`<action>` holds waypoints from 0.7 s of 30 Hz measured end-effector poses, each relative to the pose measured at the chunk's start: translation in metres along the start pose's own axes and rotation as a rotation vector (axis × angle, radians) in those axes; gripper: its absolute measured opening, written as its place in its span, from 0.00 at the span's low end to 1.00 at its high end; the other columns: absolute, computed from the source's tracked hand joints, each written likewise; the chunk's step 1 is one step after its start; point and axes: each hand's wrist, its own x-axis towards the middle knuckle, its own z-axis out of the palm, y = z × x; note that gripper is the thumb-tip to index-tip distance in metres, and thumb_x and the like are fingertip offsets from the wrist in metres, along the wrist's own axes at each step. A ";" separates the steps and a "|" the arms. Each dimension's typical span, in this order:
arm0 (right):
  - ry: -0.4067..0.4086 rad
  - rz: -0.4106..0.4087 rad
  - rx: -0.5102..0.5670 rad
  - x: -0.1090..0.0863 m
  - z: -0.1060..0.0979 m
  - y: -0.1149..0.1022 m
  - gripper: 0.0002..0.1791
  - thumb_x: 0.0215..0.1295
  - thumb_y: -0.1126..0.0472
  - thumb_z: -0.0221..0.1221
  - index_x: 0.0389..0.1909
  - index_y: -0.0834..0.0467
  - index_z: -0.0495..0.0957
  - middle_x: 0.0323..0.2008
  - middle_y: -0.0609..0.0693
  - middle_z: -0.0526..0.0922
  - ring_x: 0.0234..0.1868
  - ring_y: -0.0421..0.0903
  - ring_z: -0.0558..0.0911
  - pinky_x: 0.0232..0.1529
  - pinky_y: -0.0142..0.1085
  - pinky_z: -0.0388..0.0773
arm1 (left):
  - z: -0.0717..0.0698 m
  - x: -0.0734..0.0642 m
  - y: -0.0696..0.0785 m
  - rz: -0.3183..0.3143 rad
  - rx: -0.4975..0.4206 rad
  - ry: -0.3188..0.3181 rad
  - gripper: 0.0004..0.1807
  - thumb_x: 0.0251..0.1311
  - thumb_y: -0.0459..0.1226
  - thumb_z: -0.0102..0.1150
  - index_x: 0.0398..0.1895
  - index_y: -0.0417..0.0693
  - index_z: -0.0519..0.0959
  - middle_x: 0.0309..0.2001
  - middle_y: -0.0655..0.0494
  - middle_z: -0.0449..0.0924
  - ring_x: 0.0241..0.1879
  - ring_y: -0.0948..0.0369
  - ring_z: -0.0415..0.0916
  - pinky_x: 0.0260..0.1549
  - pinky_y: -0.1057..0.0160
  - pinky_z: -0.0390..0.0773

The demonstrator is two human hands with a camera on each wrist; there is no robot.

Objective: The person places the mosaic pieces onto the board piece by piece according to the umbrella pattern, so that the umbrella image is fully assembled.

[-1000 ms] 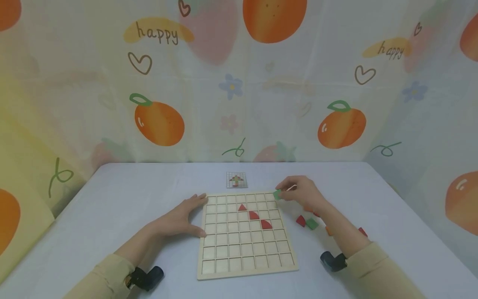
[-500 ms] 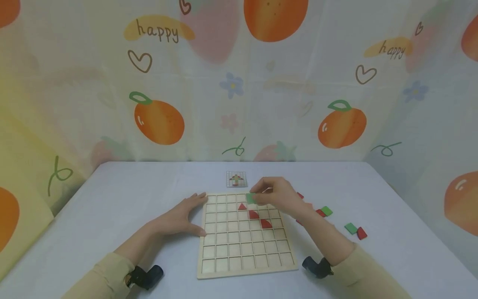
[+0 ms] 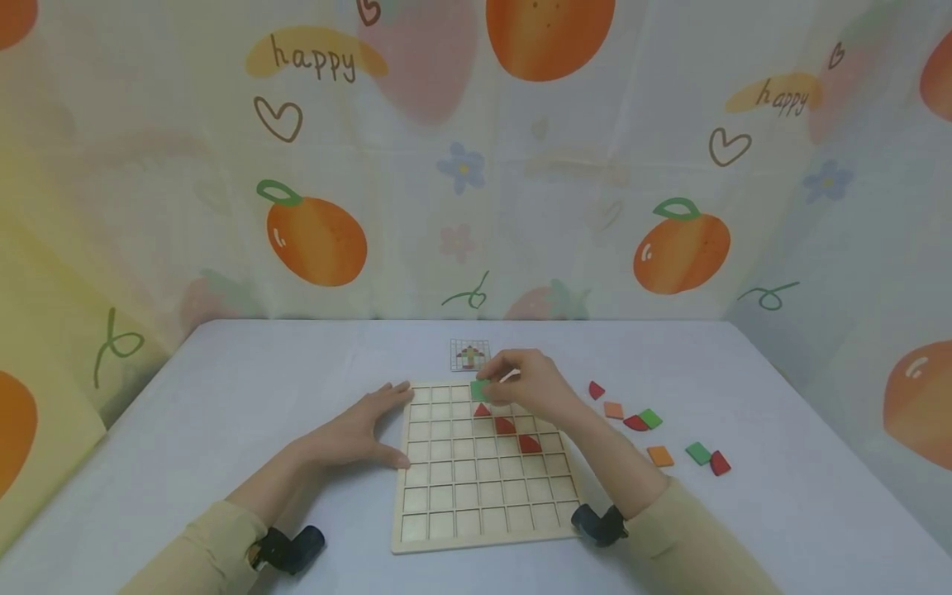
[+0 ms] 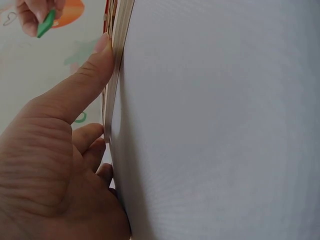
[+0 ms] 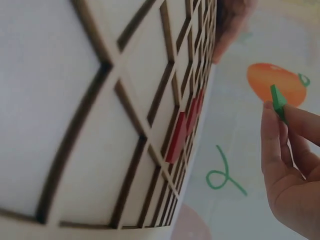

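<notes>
Cloth (image 3: 521, 240) printed with oranges, hearts and "happy" fills the upper frame, rising behind a white tabletop (image 3: 253, 388). Just below the frame's middle I see a small pictured card (image 3: 461, 357), then a gridded board (image 3: 463, 477) bearing three red pieces (image 3: 529, 445). The left grip (image 3: 355, 434) lies spread against the board's left edge; the right grip (image 3: 531, 385) pinches a green tile (image 3: 478, 390) over its far row. Loose tiles (image 3: 659, 456) lie right of center.

Left hand (image 3: 353, 431): thumb spread wide from the fingers.
Right hand (image 3: 532, 383): thumb and fingers in a pinch.
Forearms (image 3: 613, 450): extended forward, angled inward (partly bare).
</notes>
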 end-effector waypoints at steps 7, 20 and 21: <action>-0.037 -0.003 -0.154 0.008 0.005 0.014 0.07 0.57 0.64 0.65 0.36 0.52 0.86 0.36 0.48 0.85 0.38 0.43 0.81 0.35 0.33 0.79 | -0.001 0.000 0.002 -0.011 -0.010 0.000 0.58 0.44 0.53 0.76 0.76 0.42 0.56 0.80 0.46 0.47 0.80 0.38 0.36 0.75 0.32 0.42; -0.057 0.025 -0.280 0.009 0.013 0.016 0.03 0.57 0.63 0.68 0.30 0.51 0.86 0.30 0.45 0.86 0.34 0.40 0.79 0.40 0.33 0.77 | 0.001 0.000 -0.001 -0.006 -0.007 0.005 0.59 0.43 0.53 0.76 0.76 0.42 0.56 0.80 0.46 0.47 0.80 0.38 0.36 0.74 0.32 0.42; -0.054 0.026 -0.285 0.009 0.013 0.017 0.03 0.57 0.63 0.68 0.30 0.51 0.86 0.29 0.44 0.86 0.33 0.40 0.79 0.40 0.33 0.77 | 0.001 0.001 -0.001 -0.009 -0.006 0.005 0.59 0.43 0.53 0.76 0.76 0.42 0.56 0.80 0.46 0.47 0.80 0.39 0.36 0.75 0.32 0.42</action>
